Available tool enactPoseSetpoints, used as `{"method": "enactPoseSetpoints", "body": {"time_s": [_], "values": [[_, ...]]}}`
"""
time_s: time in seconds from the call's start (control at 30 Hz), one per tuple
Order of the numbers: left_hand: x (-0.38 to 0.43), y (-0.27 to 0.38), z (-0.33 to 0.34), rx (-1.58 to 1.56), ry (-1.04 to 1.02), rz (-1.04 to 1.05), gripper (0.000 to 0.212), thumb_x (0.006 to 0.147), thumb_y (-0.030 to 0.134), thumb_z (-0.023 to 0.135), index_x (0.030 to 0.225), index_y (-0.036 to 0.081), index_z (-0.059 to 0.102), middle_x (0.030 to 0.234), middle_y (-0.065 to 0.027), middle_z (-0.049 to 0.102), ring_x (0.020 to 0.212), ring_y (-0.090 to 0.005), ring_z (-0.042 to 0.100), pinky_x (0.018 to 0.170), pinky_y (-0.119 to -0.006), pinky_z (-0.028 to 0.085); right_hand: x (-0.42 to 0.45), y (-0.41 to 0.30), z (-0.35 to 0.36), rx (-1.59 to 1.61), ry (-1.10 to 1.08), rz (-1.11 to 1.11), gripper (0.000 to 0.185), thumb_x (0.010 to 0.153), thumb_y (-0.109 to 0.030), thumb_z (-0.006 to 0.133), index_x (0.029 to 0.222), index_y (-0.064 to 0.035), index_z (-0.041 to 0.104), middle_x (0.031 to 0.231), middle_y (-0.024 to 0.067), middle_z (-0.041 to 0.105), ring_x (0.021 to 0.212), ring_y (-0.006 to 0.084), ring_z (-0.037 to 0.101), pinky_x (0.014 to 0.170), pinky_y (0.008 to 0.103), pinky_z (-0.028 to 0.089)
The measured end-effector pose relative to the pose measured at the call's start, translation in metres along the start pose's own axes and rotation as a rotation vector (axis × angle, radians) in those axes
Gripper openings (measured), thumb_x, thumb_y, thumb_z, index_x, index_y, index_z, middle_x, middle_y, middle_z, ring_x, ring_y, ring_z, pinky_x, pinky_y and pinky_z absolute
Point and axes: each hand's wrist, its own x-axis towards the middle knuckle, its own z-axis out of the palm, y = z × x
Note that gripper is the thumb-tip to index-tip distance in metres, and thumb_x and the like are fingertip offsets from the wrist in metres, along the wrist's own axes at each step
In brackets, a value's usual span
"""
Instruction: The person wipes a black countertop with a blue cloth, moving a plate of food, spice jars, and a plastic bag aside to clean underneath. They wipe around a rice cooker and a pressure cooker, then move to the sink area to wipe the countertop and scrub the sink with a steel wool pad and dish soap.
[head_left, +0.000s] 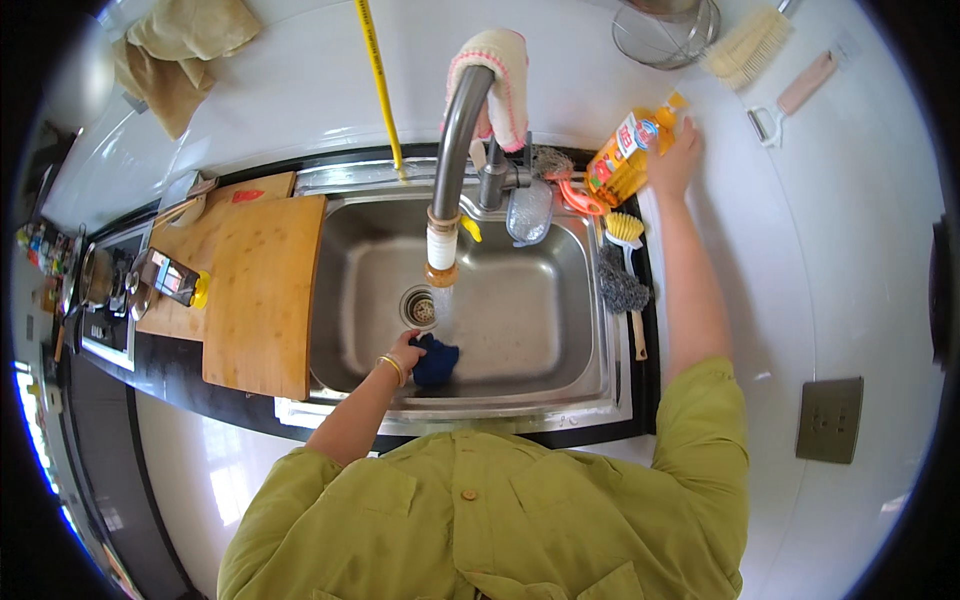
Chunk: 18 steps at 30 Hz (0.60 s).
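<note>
Inside the stainless steel sink, my left hand grips the edge of a dark blue cloth near the front wall. Water runs from the faucet just beyond the cloth, beside the drain. At the back right corner, my right hand is around the upper part of an orange dish soap bottle. The bottle leans to the right, and its yellow cap shows above my fingers. My palm and some fingers are hidden on that side.
Wooden cutting boards reach the sink's left edge, with a phone on them. Along the right rim lie a yellow-bristled brush and a grey scourer with a handle. A pink-edged towel drapes over the faucet. A peeler hangs on the wall.
</note>
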Motion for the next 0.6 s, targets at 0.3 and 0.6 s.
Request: {"method": "enactPoseSetpoints", "body": {"time_s": [0.3, 0.6], "values": [[-0.032, 0.071, 0.012, -0.467, -0.151, 0.054, 0.039, 0.086, 0.022, 0.055, 0.120, 0.005, 0.046, 0.109, -0.0131, 0.057, 0.105, -0.0212, 0.055, 0.089, -0.036, 0.043, 0.078, 0.005, -0.011, -0.223, -0.386, -0.085, 0.013, 0.083, -0.012, 0.056, 0.095, -0.0059, 0.056, 0.103, 0.0193, 0.052, 0.090, 0.0368, 0.055, 0.073, 0.0449, 0.046], [-0.030, 0.112, 0.038, -0.883, -0.642, 0.026, 0.034, 0.091, 0.022, 0.044, 0.119, 0.002, 0.047, 0.111, -0.0125, 0.057, 0.108, -0.0241, 0.053, 0.095, -0.038, 0.041, 0.057, -0.025, -0.070, -0.043, -0.165, -0.145, 0.005, 0.081, -0.004, 0.056, 0.086, -0.0023, 0.054, 0.088, 0.0155, 0.055, 0.085, 0.0356, 0.054, 0.070, 0.0417, 0.044]]}}
